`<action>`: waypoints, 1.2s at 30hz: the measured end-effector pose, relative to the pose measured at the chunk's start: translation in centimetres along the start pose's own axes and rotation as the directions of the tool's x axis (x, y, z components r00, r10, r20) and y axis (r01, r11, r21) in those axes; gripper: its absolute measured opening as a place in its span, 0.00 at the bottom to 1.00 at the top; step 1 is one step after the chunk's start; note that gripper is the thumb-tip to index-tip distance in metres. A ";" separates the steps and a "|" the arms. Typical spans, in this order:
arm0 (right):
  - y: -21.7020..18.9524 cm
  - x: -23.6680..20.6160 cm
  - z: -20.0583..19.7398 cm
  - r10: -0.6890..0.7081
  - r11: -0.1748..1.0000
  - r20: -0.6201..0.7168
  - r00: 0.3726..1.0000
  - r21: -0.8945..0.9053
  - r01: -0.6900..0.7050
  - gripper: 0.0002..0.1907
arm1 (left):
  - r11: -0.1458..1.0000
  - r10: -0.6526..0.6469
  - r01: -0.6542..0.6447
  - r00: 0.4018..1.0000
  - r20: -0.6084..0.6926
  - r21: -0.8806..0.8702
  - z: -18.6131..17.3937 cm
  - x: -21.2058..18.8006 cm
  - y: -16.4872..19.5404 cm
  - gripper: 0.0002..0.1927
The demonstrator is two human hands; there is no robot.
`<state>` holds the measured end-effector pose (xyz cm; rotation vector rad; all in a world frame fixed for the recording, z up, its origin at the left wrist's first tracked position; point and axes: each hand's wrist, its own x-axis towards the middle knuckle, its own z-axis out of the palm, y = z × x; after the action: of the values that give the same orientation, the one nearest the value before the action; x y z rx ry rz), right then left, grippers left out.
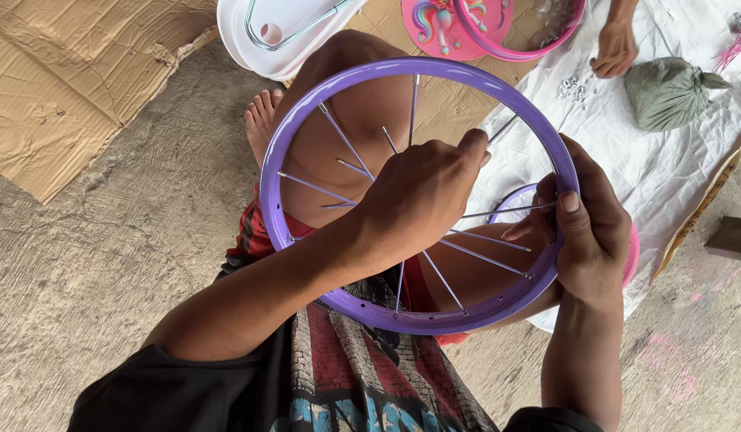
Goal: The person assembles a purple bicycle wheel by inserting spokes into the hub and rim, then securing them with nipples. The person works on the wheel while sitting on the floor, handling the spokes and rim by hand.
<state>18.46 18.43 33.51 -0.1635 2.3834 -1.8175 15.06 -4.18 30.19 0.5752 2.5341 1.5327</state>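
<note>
A purple bicycle wheel rim (306, 112) with thin silver spokes (338, 136) rests over my knees. My left hand (422, 196) reaches through the middle of the rim, its fingers closed around the hub where the spokes meet; the hub itself is hidden under the hand. On the rim's right edge my right hand (590, 224) grips the purple band, thumb on the outer face, fingers pinching a spoke end inside. My bare foot (262, 120) shows past the rim's left side.
Flattened cardboard (66, 72) lies on the concrete at upper left. A white plastic part (250, 40) and pink wheel pieces (458, 32) sit at the top. On a white sheet (674, 160) are a grey-green cloth bag (666, 92), small metal bits (570, 86) and another person's hand (614, 48).
</note>
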 end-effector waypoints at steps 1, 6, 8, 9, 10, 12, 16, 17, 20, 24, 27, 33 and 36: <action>0.0 -0.2 0.1 -0.003 1.000 0.003 1.000 0.012 0.003 0.28 | 1.000 0.001 -0.001 1.000 -0.030 -0.025 0.3 0.0 -0.1 0.07; -0.3 -1.9 0.6 -0.065 0.997 0.005 0.998 0.052 0.064 0.29 | 0.919 0.035 -0.085 0.990 -0.135 -0.385 1.0 0.8 0.2 0.08; -0.7 -2.4 0.6 -0.064 0.998 -0.008 0.998 0.020 0.064 0.30 | 0.856 0.010 -0.059 0.995 -0.099 -0.513 1.1 0.9 1.2 0.11; -0.9 -2.6 0.6 -0.063 0.998 -0.018 0.998 0.004 0.063 0.30 | 0.818 0.000 -0.045 0.997 -0.077 -0.573 1.1 0.9 1.7 0.13; -1.2 -2.7 0.6 -0.067 0.998 -0.015 0.998 0.019 0.067 0.31 | 0.773 0.023 -0.046 0.999 -0.045 -0.633 0.9 0.8 2.0 0.16; -1.9 -2.8 0.7 -0.072 0.996 -0.008 0.997 0.053 0.073 0.32 | 0.670 0.069 -0.033 0.997 0.018 -0.741 0.1 0.7 2.1 0.21; -3.5 -2.0 -1.3 -0.030 0.995 0.143 0.989 -0.091 0.044 0.37 | 0.737 -0.085 0.130 0.991 0.099 -0.663 -0.2 1.7 2.4 0.25; -3.5 -0.7 -2.9 -0.042 0.995 0.250 0.967 -0.079 0.064 0.38 | 0.758 -0.127 0.181 0.983 0.130 -0.627 -0.3 2.0 2.4 0.25; -0.5 5.7 -7.6 -0.138 0.982 0.533 0.835 -0.035 0.185 0.29 | 0.762 -0.137 0.176 0.984 0.111 -0.624 -0.7 3.0 2.0 0.25; 10.3 13.7 -8.6 0.084 0.989 0.371 0.925 -0.147 -0.031 0.17 | 0.703 -0.164 0.217 0.976 0.143 -0.678 -1.3 2.7 1.3 0.20; 20.2 19.0 -3.3 0.126 0.953 0.242 0.962 -0.299 -0.050 0.13 | 0.574 -0.177 0.232 0.971 0.158 -0.785 -1.0 2.9 0.7 0.17; 28.3 24.5 5.1 -0.251 0.576 0.506 0.825 -0.607 0.548 0.25 | 0.445 -0.420 0.403 0.883 0.211 -0.800 -0.5 4.4 -0.8 0.17; 30.0 25.7 6.0 -0.244 0.428 0.604 0.758 -0.635 0.644 0.24 | 0.422 -0.383 0.285 0.916 0.115 -0.861 -0.9 5.2 -1.4 0.18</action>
<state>-5.79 16.32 1.91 -1.2957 2.7437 -0.4152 9.59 -3.53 29.83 -0.1735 1.3741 2.3469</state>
